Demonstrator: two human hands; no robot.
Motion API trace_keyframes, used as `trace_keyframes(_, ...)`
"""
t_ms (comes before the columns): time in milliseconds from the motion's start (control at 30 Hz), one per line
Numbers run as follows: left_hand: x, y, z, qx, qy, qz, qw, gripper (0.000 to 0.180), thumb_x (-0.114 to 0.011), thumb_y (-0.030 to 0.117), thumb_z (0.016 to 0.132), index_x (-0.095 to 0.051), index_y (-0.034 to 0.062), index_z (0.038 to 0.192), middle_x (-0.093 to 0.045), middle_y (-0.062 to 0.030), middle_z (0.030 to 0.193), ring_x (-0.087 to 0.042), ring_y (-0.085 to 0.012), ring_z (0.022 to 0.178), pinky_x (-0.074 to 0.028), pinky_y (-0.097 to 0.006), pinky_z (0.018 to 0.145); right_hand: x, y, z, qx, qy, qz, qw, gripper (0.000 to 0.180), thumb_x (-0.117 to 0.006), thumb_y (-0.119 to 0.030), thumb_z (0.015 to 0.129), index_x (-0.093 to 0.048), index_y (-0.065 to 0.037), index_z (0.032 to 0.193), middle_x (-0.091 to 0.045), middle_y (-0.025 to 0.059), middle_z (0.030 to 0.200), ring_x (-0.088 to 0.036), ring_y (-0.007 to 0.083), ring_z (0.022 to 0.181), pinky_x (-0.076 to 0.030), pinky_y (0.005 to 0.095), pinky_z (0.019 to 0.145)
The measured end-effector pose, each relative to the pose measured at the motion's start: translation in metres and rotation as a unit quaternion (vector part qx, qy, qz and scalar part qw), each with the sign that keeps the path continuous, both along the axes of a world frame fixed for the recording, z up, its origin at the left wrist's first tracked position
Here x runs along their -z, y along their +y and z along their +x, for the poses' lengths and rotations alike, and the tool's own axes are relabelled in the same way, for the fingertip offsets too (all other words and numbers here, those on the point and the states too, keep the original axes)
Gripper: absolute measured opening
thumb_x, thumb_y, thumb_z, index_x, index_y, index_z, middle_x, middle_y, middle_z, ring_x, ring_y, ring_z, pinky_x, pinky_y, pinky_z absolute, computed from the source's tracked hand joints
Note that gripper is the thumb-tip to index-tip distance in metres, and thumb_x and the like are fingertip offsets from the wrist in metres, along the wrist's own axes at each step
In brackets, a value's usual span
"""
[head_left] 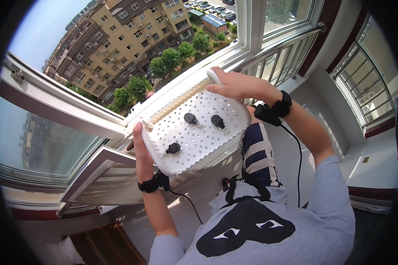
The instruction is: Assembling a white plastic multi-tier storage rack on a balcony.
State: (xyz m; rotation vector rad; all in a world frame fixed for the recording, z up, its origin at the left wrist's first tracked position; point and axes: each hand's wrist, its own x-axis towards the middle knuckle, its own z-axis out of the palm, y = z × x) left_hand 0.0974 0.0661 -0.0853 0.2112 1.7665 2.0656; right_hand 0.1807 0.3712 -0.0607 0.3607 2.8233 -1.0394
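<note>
Between my hands is a white plastic basket-like rack (199, 108) with star-shaped holes and wavy edges, held tilted in front of the window. Three black caster wheels show on its star-patterned face: one caster (173, 148) near the left end, another caster (190, 118) around the middle, and a third caster (217, 121) to the right. My left hand (139, 139) is closed on the white rim at the left end. At the far right corner, my right hand (234, 84) grips the rounded rim, thumb over the edge. The rack's underside is mostly hidden.
An open window sash (97, 176) stands at the left, just below the rack. A metal railing (278, 53) runs along the window at the right. Below lies a pale floor (172, 212). Black cables (300, 163) hang from both wrist straps. A brown wooden piece (104, 245) sits at lower left.
</note>
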Motion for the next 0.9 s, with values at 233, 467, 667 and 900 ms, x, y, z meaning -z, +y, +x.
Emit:
trace_keyframes(233,0.006,-0.021,-0.012,0.03,0.021,0.033,0.999,0.069,-0.047,0.051,0.092,-0.035,0.0116,0.147,-0.04,0.0084,0.078,-0.033,0.0024,0.053,-0.028,-0.013,0.042,0.027,0.014,-0.037,0.039,-0.02,-0.121,0.992,0.052,-0.044,-0.044,0.098,-0.053,-0.001,0.125,-0.058,0.0204,0.119,-0.057,0.0298,0.109,-0.044,0.0376,0.095)
trace_keyframes(467,0.019,-0.041,-0.029,0.089,0.06,-0.044,0.993,0.058,-0.048,0.052,0.09,-0.048,0.0138,0.133,-0.038,0.0042,0.089,-0.037,-0.0033,0.07,-0.034,-0.019,0.061,0.036,0.007,-0.045,0.036,-0.021,-0.058,0.997,0.039,-0.048,-0.029,0.091,-0.058,-0.002,0.118,-0.061,0.0215,0.115,-0.059,0.032,0.105,-0.046,0.0397,0.092)
trace_keyframes(667,0.031,-0.041,-0.037,0.098,0.025,-0.031,0.994,0.053,-0.047,0.05,0.092,-0.051,0.0134,0.129,-0.04,0.0059,0.088,-0.037,-0.0029,0.07,-0.034,-0.019,0.06,0.049,0.011,-0.046,0.034,-0.015,-0.06,0.998,0.041,-0.049,-0.031,0.09,-0.057,-0.004,0.12,-0.06,0.0208,0.117,-0.059,0.0307,0.106,-0.046,0.0395,0.092)
trace_keyframes(900,0.034,-0.042,-0.042,0.145,0.016,-0.03,0.989,0.058,-0.045,0.05,0.096,-0.037,0.0076,0.135,-0.043,-0.0174,0.135,-0.045,-0.0272,0.126,-0.036,-0.041,0.107,0.063,0.022,-0.055,0.038,0.011,-0.064,0.997,0.042,-0.048,-0.029,0.089,-0.056,-0.005,0.122,-0.061,0.0186,0.113,-0.06,0.0287,0.103,-0.047,0.0384,0.09)
